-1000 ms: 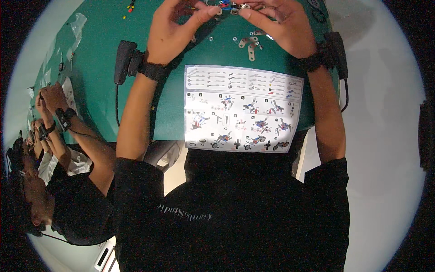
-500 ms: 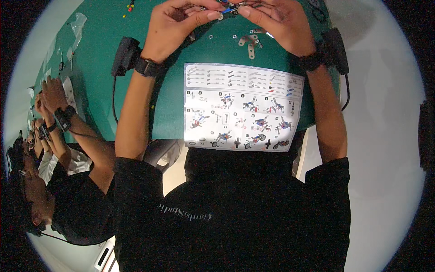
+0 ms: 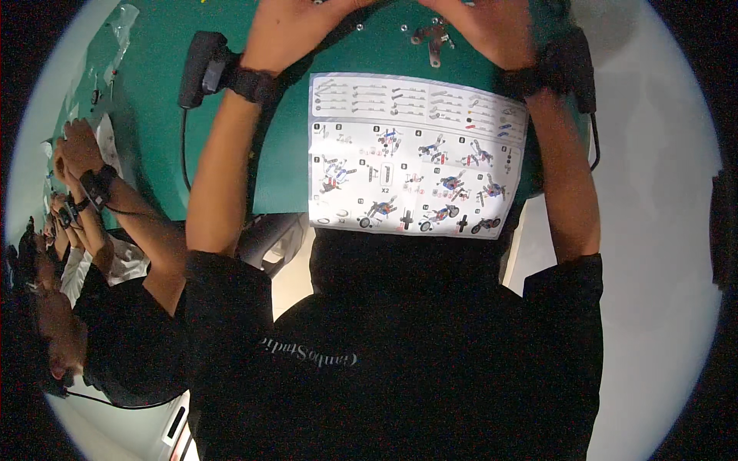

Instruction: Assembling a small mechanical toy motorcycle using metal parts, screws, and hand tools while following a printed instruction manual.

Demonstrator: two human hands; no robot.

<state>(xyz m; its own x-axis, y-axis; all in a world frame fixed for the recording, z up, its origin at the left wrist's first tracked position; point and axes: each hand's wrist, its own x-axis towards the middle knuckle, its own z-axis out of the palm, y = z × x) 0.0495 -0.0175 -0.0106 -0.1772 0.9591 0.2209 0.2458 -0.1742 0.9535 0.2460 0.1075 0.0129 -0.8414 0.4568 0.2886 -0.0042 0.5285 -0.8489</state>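
At the top edge of the view, my left hand (image 3: 294, 32) and my right hand (image 3: 496, 37) reach inward toward each other. Both thumbs angle toward the middle, as in a pinch, but the fingertips and whatever lies between them are cut off. Below my right hand lie several perforated metal strips (image 3: 435, 52) in a small cluster on the green mat (image 3: 354, 54). Small nuts (image 3: 404, 28) are scattered beside them. Nearer to me, a printed sheet of assembly pictures (image 3: 419, 154) hangs over the mat's front edge.
At the left a person (image 3: 138, 330) in a dark top sits beside me, hands (image 3: 81, 150) over the same table. A clear plastic bag (image 3: 121, 27) and small parts (image 3: 95, 96) lie on the mat's left side. Black devices (image 3: 201, 69) with cables are strapped to my wrists.
The whole view has shifted so that mat, sheet and hands sit higher. The small blue-and-metal assembly between my fingertips has left the picture. My hands keep much the same pose.
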